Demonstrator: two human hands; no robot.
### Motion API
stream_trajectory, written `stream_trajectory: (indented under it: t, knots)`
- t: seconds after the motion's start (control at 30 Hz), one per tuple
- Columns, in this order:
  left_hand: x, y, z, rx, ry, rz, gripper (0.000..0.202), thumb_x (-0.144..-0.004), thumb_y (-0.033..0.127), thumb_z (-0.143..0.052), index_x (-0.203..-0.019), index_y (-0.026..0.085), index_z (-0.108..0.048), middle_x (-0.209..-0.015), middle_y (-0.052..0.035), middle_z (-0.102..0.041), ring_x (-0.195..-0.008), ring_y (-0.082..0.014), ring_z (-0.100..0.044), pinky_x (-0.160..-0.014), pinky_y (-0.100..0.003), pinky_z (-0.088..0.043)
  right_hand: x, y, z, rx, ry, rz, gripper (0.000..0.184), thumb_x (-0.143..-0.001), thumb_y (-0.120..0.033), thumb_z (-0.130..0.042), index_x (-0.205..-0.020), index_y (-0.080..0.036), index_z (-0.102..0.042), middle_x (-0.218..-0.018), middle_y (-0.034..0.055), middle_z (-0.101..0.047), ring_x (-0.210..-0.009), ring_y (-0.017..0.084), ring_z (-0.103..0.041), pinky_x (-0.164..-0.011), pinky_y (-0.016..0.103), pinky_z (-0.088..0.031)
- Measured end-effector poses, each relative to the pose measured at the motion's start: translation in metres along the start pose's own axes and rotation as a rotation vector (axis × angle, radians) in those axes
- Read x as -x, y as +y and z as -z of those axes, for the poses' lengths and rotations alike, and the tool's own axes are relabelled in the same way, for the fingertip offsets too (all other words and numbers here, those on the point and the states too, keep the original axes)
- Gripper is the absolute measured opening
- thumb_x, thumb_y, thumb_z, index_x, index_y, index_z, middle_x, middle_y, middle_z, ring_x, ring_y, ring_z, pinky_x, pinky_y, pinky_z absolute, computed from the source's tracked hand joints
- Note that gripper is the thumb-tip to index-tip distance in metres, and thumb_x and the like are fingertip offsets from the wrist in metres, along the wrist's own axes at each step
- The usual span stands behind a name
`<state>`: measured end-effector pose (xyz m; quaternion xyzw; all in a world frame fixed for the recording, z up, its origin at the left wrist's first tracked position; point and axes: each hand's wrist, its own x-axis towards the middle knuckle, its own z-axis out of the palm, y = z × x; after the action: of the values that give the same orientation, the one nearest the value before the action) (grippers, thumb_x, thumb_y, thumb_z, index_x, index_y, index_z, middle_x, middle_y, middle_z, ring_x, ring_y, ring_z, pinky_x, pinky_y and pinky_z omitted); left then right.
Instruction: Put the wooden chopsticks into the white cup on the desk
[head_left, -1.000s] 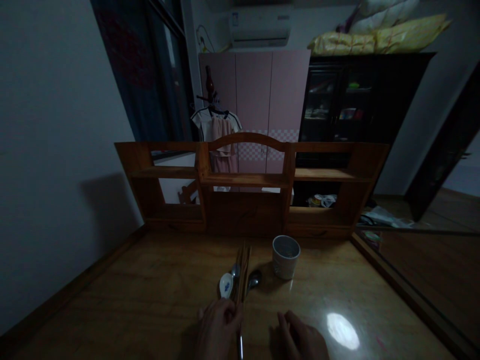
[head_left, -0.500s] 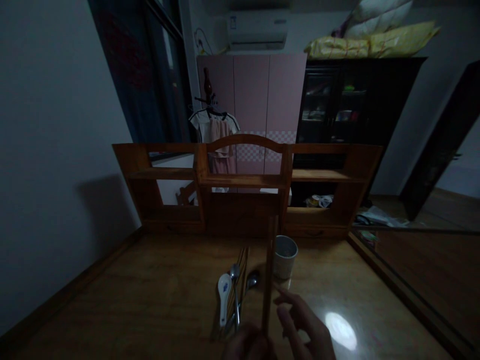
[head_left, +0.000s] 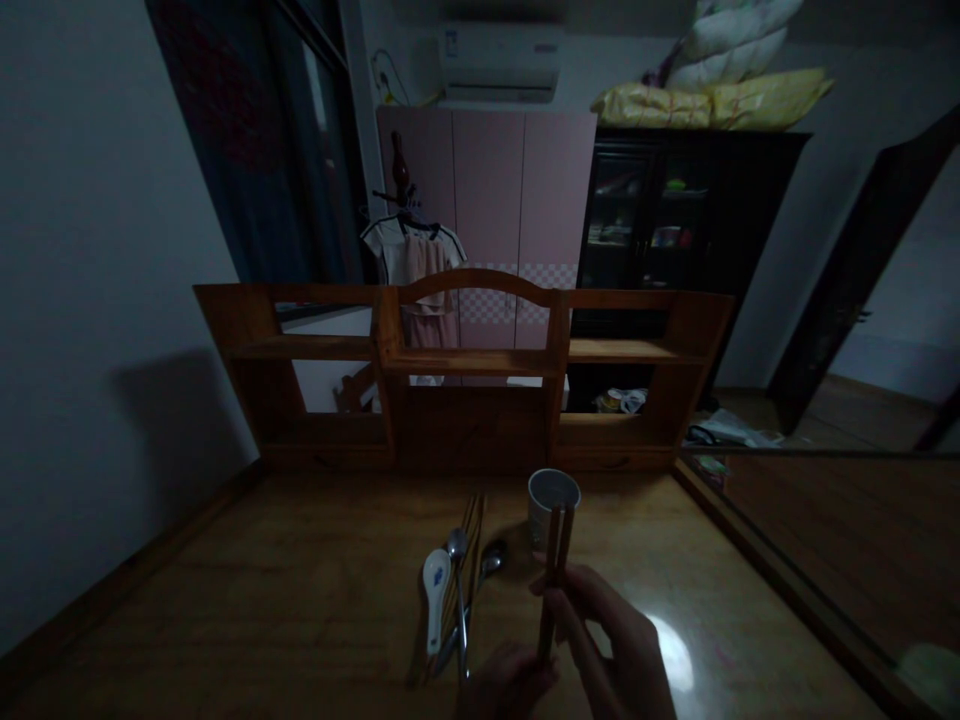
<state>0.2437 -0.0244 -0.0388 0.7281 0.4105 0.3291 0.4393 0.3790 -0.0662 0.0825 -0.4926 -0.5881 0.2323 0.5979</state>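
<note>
A pair of wooden chopsticks (head_left: 556,560) stands nearly upright in both my hands. My left hand (head_left: 504,686) is closed round their lower end at the bottom edge of the picture. My right hand (head_left: 611,640) pinches them midway with its fingertips. Their upper tips reach up in front of a white cup (head_left: 553,494) standing on the wooden desk (head_left: 300,600). Left of my hands lie a white ceramic spoon (head_left: 434,597), two metal spoons (head_left: 457,575) and more chopsticks (head_left: 470,520) in a loose bundle.
A wooden shelf unit (head_left: 465,365) runs along the back of the desk. A raised rim (head_left: 757,560) borders the desk on the right. A bright spot of light (head_left: 675,650) reflects beside my right hand. Wardrobes and a coat stand are behind. The room is dim.
My left hand lifted a pair of chopsticks off the bundle and stood them up. My right hand rose from the desk and took hold of them. They moved right, toward the cup.
</note>
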Motion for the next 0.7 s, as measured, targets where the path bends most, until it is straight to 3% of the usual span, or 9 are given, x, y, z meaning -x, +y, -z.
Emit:
stream_trajectory:
  t: [0.23,0.4,0.57,0.7]
  knots:
    - [-0.003,-0.007,0.005,-0.115,-0.071,0.022,0.032,-0.087,0.034,-0.051,-0.109,0.027,-0.074,-0.104,-0.0084,-0.076,-0.093,-0.025,-0.072,-0.079,-0.03,-0.055,-0.001,0.009,0.006,0.068,-0.125,0.07,0.019,-0.092,-0.029,-0.06,-0.107,-0.024,-0.07,-0.092,0.0052,-0.071,-0.078,0.018,-0.068,-0.069,0.022,-0.056]
    - [0.001,-0.022,0.001,-0.019,-0.07,-0.094,0.035,-0.091,0.041,-0.051,-0.113,0.024,-0.072,-0.099,-0.0089,-0.075,-0.088,-0.0212,-0.071,-0.078,-0.027,-0.055,0.001,0.023,0.004,0.058,-0.166,0.058,0.021,-0.094,-0.03,-0.056,-0.109,-0.023,-0.068,-0.083,0.0038,-0.066,-0.068,0.015,-0.065,-0.059,0.02,-0.053]
    - [-0.002,-0.05,-0.015,0.034,0.074,-0.253,0.036,-0.088,0.048,-0.055,-0.104,0.023,-0.075,-0.087,-0.0078,-0.076,-0.077,-0.0197,-0.071,-0.067,-0.024,-0.056,0.002,0.026,0.004,0.026,-0.17,0.0,0.022,-0.094,-0.032,-0.056,-0.111,-0.022,-0.066,-0.078,0.0019,-0.062,-0.061,0.014,-0.062,-0.053,0.019,-0.049]
    - [-0.002,-0.054,-0.017,0.131,0.072,-0.274,0.032,-0.088,0.044,-0.057,-0.104,0.024,-0.075,-0.094,-0.0084,-0.078,-0.082,-0.0212,-0.073,-0.073,-0.026,-0.058,0.002,0.023,0.006,0.015,-0.186,0.017,0.021,-0.094,-0.032,-0.057,-0.109,-0.022,-0.067,-0.081,0.0033,-0.064,-0.064,0.015,-0.064,-0.054,0.02,-0.05]
